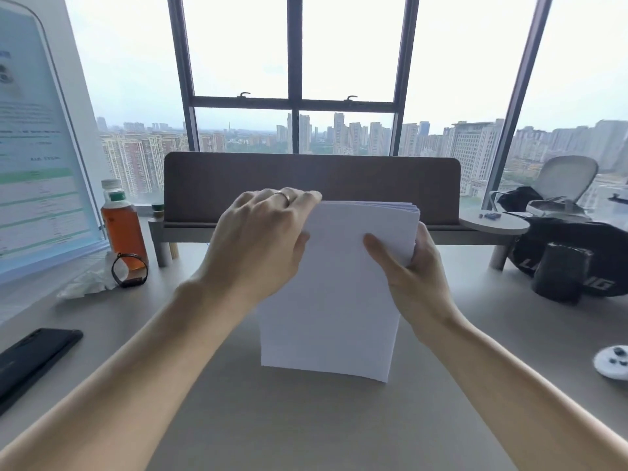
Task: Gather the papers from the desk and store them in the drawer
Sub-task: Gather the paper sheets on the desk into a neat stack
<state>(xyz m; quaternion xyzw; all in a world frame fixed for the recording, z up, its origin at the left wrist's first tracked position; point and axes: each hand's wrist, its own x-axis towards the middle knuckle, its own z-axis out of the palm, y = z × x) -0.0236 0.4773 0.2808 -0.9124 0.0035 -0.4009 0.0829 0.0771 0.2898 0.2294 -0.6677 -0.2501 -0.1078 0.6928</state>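
Note:
A stack of white papers point(334, 300) stands upright on its bottom edge on the grey desk point(306, 419), in the middle of the view. My left hand point(261, 239), with a ring on one finger, grips the stack's upper left edge. My right hand point(407, 266) clasps the upper right edge, thumb on the front sheet. The sheets at the top right corner are slightly fanned. No drawer is visible.
A brown desk divider point(238, 185) stands behind the papers. At the left are a bottle of amber drink point(120, 222), a black wristband point(131, 270), crumpled plastic, a black phone point(30, 362) and a standing display board. A black bag point(571, 263) and white round object point(615, 362) sit at right.

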